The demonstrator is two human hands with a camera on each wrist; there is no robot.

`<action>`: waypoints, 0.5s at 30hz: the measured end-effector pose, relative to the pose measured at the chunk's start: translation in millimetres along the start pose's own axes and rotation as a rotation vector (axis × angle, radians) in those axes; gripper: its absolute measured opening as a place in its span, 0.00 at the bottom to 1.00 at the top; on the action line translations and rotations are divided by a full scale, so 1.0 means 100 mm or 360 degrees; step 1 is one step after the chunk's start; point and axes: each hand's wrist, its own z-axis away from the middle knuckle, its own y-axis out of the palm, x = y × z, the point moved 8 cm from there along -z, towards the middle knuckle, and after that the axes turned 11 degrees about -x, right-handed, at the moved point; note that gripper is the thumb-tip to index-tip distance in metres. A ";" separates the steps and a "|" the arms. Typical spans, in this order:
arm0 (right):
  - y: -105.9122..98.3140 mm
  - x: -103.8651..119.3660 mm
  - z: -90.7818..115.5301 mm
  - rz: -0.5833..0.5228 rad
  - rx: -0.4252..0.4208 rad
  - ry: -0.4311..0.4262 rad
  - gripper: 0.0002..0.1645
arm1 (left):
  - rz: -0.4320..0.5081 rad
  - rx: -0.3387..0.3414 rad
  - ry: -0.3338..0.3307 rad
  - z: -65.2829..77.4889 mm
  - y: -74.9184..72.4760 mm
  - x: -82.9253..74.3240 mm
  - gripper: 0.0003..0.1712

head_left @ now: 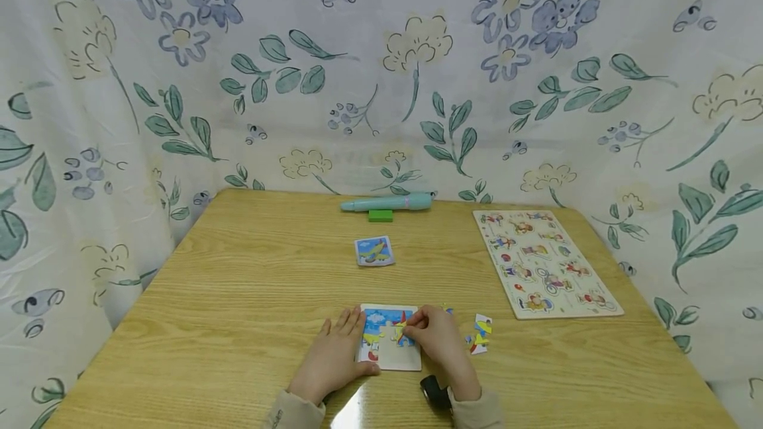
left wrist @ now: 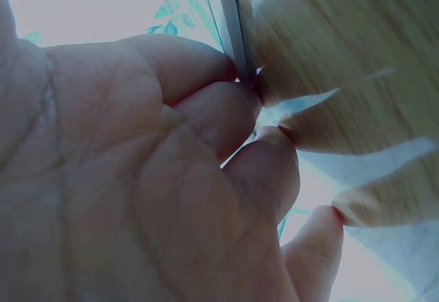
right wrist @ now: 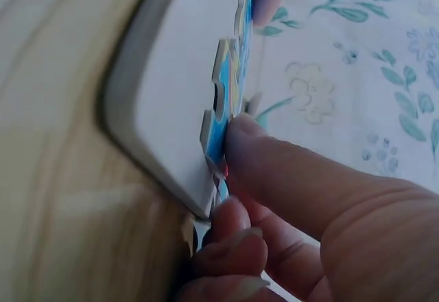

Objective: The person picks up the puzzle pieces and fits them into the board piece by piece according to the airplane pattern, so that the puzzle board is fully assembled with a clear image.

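Observation:
A square jigsaw tray point(head_left: 398, 359) lies near the front of the table, with blue-sky pieces along its top and left and bare board at the lower right. My left hand point(head_left: 335, 355) rests along the tray's left edge, fingers straight, thumb at the lower corner. In the left wrist view its fingertips touch the tabletop beside the edge. Thumb and fingers of my right hand point(head_left: 440, 341) pinch a blue and yellow jigsaw piece point(right wrist: 218, 120) at the tray's right side. Several loose pieces point(head_left: 481, 327) lie right of that hand, some partly hidden by it.
A small picture card point(head_left: 374, 251) of a yellow plane sits behind the tray. Farther back are a teal pen-shaped object point(head_left: 387, 202) and a green block point(head_left: 380, 216). A wooden puzzle board point(head_left: 545, 267) with figures lies at the right. Patterned curtain point(head_left: 381, 85) surrounds the table.

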 end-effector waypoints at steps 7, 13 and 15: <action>0.01 -0.02 -0.01 0.0026 -0.0037 0.0030 0.08 | -0.0002 -0.0006 0.0000 0.00 0.01 0.00 0.59; 0.00 -0.03 -0.02 0.0037 -0.0066 0.0012 0.07 | -0.0006 0.0002 -0.0011 0.00 0.01 0.00 0.59; 0.00 -0.04 -0.02 0.0008 -0.0066 0.0022 0.07 | -0.0013 -0.0002 -0.0010 0.00 0.01 0.00 0.59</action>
